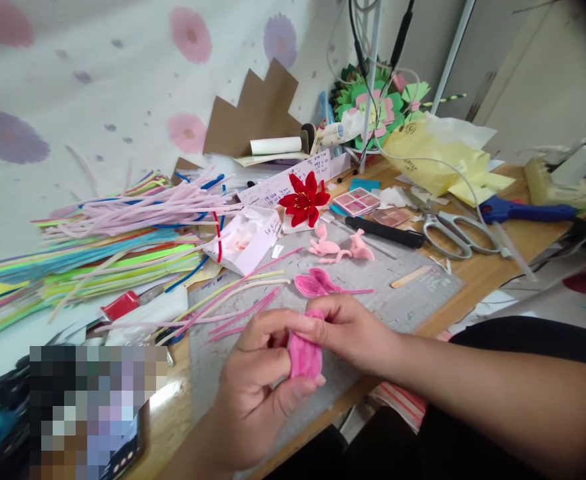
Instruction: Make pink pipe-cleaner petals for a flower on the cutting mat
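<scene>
1. Gripping a pink petal [305, 357] together, the left hand [257, 393] closes on its lower part and the right hand [347, 327] pinches its top edge.
2. The petal sits between both hands, just above the grey mat [403, 300] on the tabletop [523, 240].
3. Another pink petal [315, 283] lies just beyond the hands.
4. A red flower [303, 198] and scissors [453, 230] lie farther back.

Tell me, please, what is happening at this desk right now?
A person is working a pink petal between both hands: the left hand cradles it while the right hand pinches its top. On the grey mat lie more pink pieces, with a red flower, scissors and pipe cleaners around.
</scene>
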Action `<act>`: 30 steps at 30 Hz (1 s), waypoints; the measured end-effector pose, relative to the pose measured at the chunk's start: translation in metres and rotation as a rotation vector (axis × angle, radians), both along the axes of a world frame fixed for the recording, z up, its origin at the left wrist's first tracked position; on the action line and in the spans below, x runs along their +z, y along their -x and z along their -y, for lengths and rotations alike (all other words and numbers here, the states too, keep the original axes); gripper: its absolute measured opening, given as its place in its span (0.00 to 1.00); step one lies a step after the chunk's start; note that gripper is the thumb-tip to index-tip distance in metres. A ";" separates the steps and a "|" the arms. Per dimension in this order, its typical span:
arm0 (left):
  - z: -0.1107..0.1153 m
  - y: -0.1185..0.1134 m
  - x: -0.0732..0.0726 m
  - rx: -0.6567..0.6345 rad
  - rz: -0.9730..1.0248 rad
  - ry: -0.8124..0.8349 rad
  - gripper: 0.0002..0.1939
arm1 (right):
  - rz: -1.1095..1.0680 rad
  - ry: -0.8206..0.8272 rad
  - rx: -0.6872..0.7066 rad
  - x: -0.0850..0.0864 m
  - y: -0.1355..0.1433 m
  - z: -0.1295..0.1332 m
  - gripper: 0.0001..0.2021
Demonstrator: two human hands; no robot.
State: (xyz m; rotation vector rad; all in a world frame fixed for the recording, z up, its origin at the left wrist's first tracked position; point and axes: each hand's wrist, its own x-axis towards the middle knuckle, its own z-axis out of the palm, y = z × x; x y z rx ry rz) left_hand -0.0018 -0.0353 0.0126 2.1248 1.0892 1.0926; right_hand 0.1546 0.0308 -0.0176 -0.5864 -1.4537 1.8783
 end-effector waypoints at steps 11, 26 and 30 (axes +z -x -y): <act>0.000 -0.001 0.009 -0.222 0.236 0.102 0.07 | -0.150 0.032 0.096 0.019 -0.006 0.004 0.18; -0.002 0.004 -0.002 -0.108 0.136 0.020 0.09 | -0.013 -0.125 0.136 0.020 -0.009 -0.005 0.21; -0.005 0.000 -0.011 0.116 0.137 -0.066 0.08 | -0.033 -0.122 0.072 0.024 -0.008 -0.007 0.19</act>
